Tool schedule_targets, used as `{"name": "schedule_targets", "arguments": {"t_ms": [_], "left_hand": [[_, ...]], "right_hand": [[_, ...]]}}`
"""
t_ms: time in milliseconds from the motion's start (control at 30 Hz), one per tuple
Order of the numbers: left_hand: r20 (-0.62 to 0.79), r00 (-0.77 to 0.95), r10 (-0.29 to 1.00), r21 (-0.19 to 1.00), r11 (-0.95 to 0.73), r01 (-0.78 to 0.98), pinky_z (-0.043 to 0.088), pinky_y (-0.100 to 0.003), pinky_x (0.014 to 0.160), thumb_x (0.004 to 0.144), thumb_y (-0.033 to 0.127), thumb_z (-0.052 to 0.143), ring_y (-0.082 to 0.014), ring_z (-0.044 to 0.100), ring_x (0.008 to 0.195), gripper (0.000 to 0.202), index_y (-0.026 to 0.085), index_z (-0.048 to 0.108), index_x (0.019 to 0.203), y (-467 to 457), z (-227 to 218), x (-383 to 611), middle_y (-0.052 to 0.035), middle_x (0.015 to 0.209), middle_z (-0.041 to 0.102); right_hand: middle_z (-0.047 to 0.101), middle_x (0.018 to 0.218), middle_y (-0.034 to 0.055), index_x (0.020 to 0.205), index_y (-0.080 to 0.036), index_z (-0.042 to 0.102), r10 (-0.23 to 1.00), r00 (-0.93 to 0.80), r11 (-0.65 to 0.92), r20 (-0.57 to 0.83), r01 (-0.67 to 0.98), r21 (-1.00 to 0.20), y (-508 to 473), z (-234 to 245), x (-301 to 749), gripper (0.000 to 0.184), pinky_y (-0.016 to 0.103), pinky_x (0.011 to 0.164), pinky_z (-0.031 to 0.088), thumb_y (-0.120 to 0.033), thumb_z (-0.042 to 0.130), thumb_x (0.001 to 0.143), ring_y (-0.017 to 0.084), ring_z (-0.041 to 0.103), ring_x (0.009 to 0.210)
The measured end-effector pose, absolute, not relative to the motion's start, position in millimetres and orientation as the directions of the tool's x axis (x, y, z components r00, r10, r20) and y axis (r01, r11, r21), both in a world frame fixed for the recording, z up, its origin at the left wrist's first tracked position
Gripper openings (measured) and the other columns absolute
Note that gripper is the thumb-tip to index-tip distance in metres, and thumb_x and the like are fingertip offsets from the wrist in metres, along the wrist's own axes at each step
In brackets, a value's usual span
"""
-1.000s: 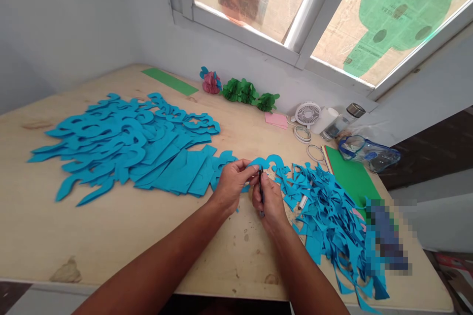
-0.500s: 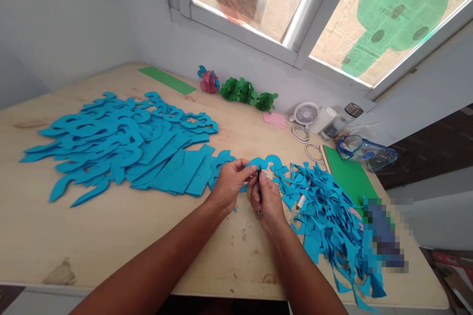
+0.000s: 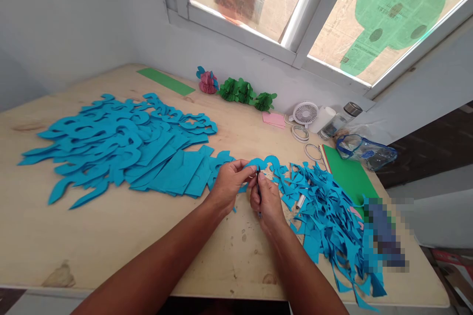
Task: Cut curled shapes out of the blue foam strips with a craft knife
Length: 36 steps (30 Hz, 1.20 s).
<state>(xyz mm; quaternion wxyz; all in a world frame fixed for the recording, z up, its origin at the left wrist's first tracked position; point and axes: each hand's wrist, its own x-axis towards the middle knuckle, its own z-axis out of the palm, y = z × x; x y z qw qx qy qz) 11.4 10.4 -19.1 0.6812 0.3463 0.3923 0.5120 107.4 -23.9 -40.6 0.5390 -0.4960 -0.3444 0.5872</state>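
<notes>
My left hand (image 3: 229, 183) pinches the edge of a curved blue paper piece (image 3: 266, 162) lying on the wooden table (image 3: 121, 226). My right hand (image 3: 266, 201) is closed round a thin dark cutting tool (image 3: 259, 184), its tip against the same piece. A wide spread of cut blue shapes (image 3: 114, 140) lies to the left of my hands. A heap of blue paper scraps (image 3: 328, 216) lies to the right.
Along the wall stand green paper decorations (image 3: 246, 92), a pink one (image 3: 207, 81), a small white fan (image 3: 306, 112), tape rolls (image 3: 301, 133) and a clear pouch (image 3: 365, 151). Green sheets (image 3: 349, 174) lie at the right. A green strip (image 3: 166, 81) lies at the back.
My hands have barely moved; both stay on the blue piece. The view has shifted slightly.
</notes>
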Motion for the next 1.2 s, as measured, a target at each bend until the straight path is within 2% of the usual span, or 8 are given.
{"name": "schedule_targets", "arguments": {"t_ms": [533, 733, 833, 1033, 1200], "left_hand": [[-0.213, 0.172, 0.962, 0.861, 0.268, -0.433, 0.038, -0.024, 0.051, 0.061, 0.032, 0.070, -0.0091, 0.045, 0.049, 0.020, 0.015, 0.060, 0.059, 9.7, -16.0, 10.4, 0.0022, 0.053, 0.053], [-0.219, 0.119, 0.969, 0.847, 0.249, -0.470, 0.044, -0.025, 0.058, 0.056, 0.030, 0.075, -0.0123, 0.053, 0.058, 0.021, 0.015, 0.061, 0.062, 12.5, -14.5, 7.8, 0.0002, 0.060, 0.058], [-0.211, 0.085, 0.974, 0.879, 0.227, -0.419, 0.045, -0.026, 0.062, 0.055, 0.031, 0.076, -0.0125, 0.054, 0.061, 0.022, 0.015, 0.062, 0.062, 13.5, -12.6, 5.2, -0.0002, 0.062, 0.060], [-0.126, 0.086, 0.988, 0.959, 0.144, -0.246, 0.039, -0.023, 0.055, 0.058, 0.030, 0.072, -0.0103, 0.046, 0.052, 0.021, 0.017, 0.058, 0.050, 15.1, -4.0, -3.0, 0.0022, 0.051, 0.054], [-0.120, 0.144, 0.982, 0.969, 0.147, -0.198, 0.039, -0.024, 0.054, 0.059, 0.028, 0.071, -0.0119, 0.049, 0.053, 0.015, 0.018, 0.061, 0.054, 18.4, -0.6, -10.0, 0.0015, 0.052, 0.057]], "right_hand": [[0.036, 0.034, -0.0098, 0.066, -0.017, 0.055, 0.974, 0.086, -0.179, -0.207, -0.261, -0.949, -24.6, -37.5, 108.2, 0.051, 0.021, 0.032, 0.012, -0.068, 0.056, 0.071, 0.004, 0.022, 0.028], [0.035, 0.033, -0.0099, 0.066, -0.016, 0.056, 0.971, 0.108, -0.188, -0.215, -0.217, -0.958, -22.7, -36.4, 109.9, 0.050, 0.021, 0.033, 0.013, -0.066, 0.057, 0.071, 0.005, 0.022, 0.029], [0.034, 0.033, -0.0100, 0.065, -0.017, 0.056, 0.971, 0.106, -0.192, -0.216, -0.200, -0.961, -22.3, -36.2, 111.2, 0.049, 0.022, 0.033, 0.012, -0.065, 0.057, 0.071, 0.005, 0.021, 0.030], [0.034, 0.032, -0.0092, 0.063, -0.016, 0.056, 0.977, 0.098, -0.170, -0.188, -0.168, -0.971, -21.6, -36.7, 114.1, 0.046, 0.023, 0.035, 0.013, -0.061, 0.057, 0.074, 0.005, 0.022, 0.030], [0.035, 0.032, -0.0089, 0.065, -0.016, 0.058, 0.983, 0.077, -0.153, -0.167, -0.156, -0.976, -21.6, -35.9, 116.4, 0.045, 0.022, 0.035, 0.013, -0.059, 0.057, 0.076, 0.005, 0.022, 0.031]]}}
